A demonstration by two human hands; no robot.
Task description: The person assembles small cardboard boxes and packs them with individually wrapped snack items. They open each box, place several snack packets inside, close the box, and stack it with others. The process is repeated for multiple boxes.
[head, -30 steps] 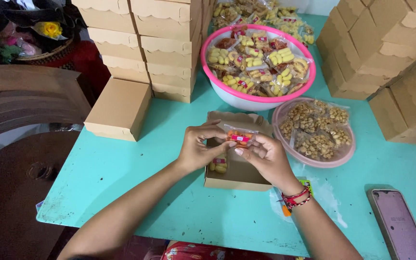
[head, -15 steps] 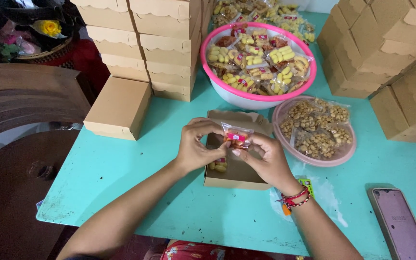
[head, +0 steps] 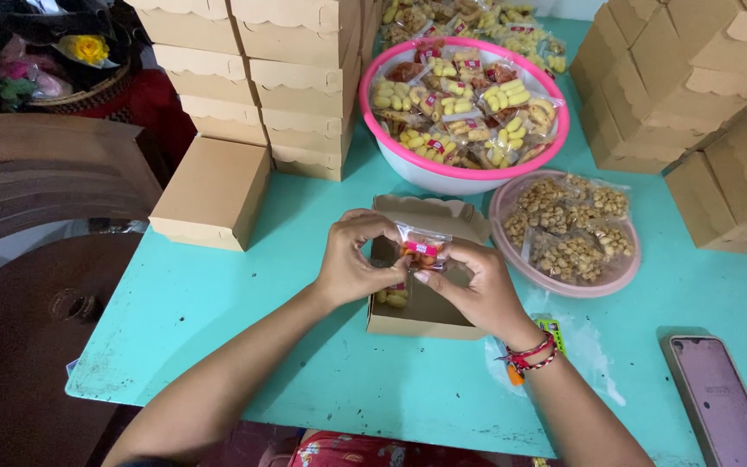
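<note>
Both hands work together over an open brown cardboard box (head: 425, 303) that sits on the turquoise tabletop (head: 218, 346). The left hand (head: 358, 259) and the right hand (head: 473, 290) pinch a small clear snack packet (head: 421, 248) between thumbs and fingertips, one hand at each side, fingers curled. The packet holds orange-brown pieces and carries a pink label.

Change noted: compared with a second ago, the packet sits in almost the same place above the box, but the hands have drawn slightly closer around it and the left fingers now arch over its left edge. The packet is above the box's rear half, not yet resting on its floor as far as can be told. A second packet of yellow pieces (head: 393, 297) already lies inside the box at its left wall, so the box appears partly filled.

Surroundings: a pink-rimmed basin (head: 555, 147) of mixed packets stands just behind the box; a shallow pink plate (head: 624, 268) of nut packets lies to its right. Closed brown boxes are stacked left (head: 252, 78) and right (head: 693, 86); one closed box (head: 213, 190) sits alone at the left. A phone (head: 719, 398) lies near the right wrist, which wears a red bracelet (head: 529, 355).
</note>
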